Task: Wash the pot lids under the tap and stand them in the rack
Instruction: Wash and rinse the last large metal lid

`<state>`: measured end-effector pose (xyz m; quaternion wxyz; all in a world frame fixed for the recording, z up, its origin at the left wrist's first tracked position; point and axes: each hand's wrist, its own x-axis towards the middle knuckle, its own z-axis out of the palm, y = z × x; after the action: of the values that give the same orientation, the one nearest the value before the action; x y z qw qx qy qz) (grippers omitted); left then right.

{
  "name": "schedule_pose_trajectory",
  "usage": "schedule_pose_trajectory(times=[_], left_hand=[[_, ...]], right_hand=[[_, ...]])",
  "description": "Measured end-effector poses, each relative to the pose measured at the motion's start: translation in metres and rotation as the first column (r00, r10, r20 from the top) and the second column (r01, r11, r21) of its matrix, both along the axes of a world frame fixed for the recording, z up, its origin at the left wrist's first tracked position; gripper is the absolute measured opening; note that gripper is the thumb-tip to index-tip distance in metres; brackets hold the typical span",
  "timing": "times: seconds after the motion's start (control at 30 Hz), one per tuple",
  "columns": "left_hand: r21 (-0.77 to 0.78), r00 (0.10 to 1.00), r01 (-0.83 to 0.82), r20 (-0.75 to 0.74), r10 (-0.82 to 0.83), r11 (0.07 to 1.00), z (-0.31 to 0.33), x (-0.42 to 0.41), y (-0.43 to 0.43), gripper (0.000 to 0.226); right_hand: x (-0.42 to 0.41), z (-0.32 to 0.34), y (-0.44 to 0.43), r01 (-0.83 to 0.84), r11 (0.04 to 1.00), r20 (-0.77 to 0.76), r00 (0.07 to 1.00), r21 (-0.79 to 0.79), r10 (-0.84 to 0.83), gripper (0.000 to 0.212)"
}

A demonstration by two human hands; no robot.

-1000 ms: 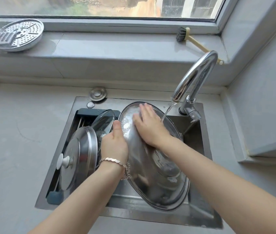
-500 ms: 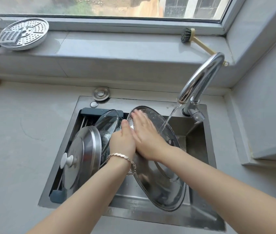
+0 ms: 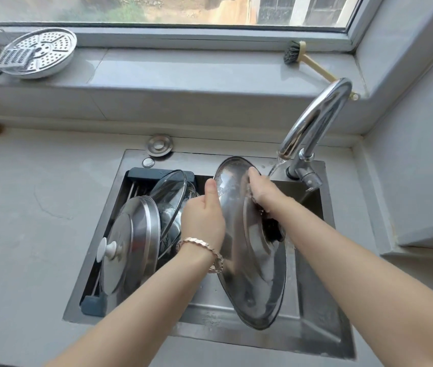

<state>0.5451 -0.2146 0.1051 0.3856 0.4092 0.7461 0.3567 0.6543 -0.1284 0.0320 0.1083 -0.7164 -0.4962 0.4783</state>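
Stainless steel forms the rectangular sink (image 3: 316,287), and over its right half the large, shallow-domed steel pot lid (image 3: 242,260) is held nearly on edge, its top rim close beneath the curved chrome tap (image 3: 316,115). Such a lid is judged stiff and moderately heavy, and very slippery while wet and smooth. It is best taken at the rim from both sides, or by the dark knob on its far face.

A dark blue-grey drying rack (image 3: 144,173) is fitted into the sink's left half. In it a smaller steel lid with a white knob (image 3: 130,239) is stood upright, with a clear glass lid (image 3: 170,189) leaning behind it. The glass lid is likely fragile, so the large lid should be set in gently.

The large lid's left rim is gripped by the left hand (image 3: 204,218), thumb laid along the near face. The right hand (image 3: 265,194) is pressed to the far face near the top. Whether its fingers curl over the rim cannot be told. A thin stream of water (image 3: 275,166) falls just beside it.
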Motion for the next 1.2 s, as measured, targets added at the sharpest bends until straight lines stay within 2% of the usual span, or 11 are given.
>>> schedule_pose_trajectory(times=[0.13, 0.2, 0.3, 0.53, 0.7, 0.77, 0.9, 0.97, 1.0, 1.13, 1.2], left_hand=[[0.003, 1.0, 0.0, -0.002, 0.0, 1.0, 0.001, 0.008, 0.002, 0.056], [-0.036, 0.997, -0.064, 0.034, 0.065, 0.997, 0.002, 0.007, 0.008, 0.056], [-0.122, 0.988, -0.141, 0.043, 0.147, 0.983, 0.003, 0.002, 0.018, 0.055], [-0.264, 0.97, -0.213, 0.057, 0.236, 0.941, -0.011, -0.013, 0.018, 0.056], [-0.255, 0.988, -0.147, 0.011, 0.155, 0.956, -0.004, 0.004, 0.006, 0.058], [-0.255, 0.987, -0.15, 0.015, 0.159, 0.955, -0.002, 0.004, 0.007, 0.057], [-0.192, 0.967, -0.224, 0.077, 0.242, 0.956, -0.003, -0.011, 0.012, 0.053], [-0.17, 0.96, -0.258, 0.067, 0.272, 0.951, -0.002, -0.015, 0.012, 0.052], [-0.16, 0.961, -0.26, 0.053, 0.271, 0.952, -0.002, -0.014, 0.01, 0.051], [-0.125, 0.987, -0.162, -0.029, 0.159, 0.979, 0.004, -0.001, 0.001, 0.056], [-0.116, 0.991, -0.136, -0.02, 0.134, 0.984, 0.006, 0.003, 0.0, 0.056]], right_hand=[[-0.011, -0.002, 0.009, 0.15, 0.989, -0.02, 0.989, -0.003, -0.15, 0.068], [-0.033, 0.012, -0.003, 0.016, 0.979, -0.021, 1.0, 0.203, -0.012, 0.051], [-0.051, 0.029, -0.04, -0.267, 0.843, 0.003, 0.954, 0.467, 0.3, 0.045], [-0.021, 0.014, -0.101, -0.526, 0.511, 0.159, 0.786, 0.68, 0.598, 0.058], [-0.024, 0.023, -0.061, -0.43, 0.811, 0.101, 0.899, 0.398, 0.427, 0.05], [-0.032, 0.03, -0.056, -0.469, 0.779, 0.159, 0.881, 0.416, 0.446, 0.049], [-0.033, 0.029, -0.097, -0.502, 0.588, 0.095, 0.805, 0.634, 0.586, 0.058], [-0.024, 0.022, -0.11, -0.548, 0.476, 0.178, 0.763, 0.688, 0.621, 0.058], [-0.02, 0.02, -0.105, -0.551, 0.482, 0.199, 0.773, 0.682, 0.602, 0.057], [-0.025, 0.027, -0.05, -0.371, 0.815, 0.056, 0.92, 0.445, 0.389, 0.051], [-0.03, 0.033, -0.042, -0.351, 0.839, 0.064, 0.932, 0.415, 0.358, 0.052]])
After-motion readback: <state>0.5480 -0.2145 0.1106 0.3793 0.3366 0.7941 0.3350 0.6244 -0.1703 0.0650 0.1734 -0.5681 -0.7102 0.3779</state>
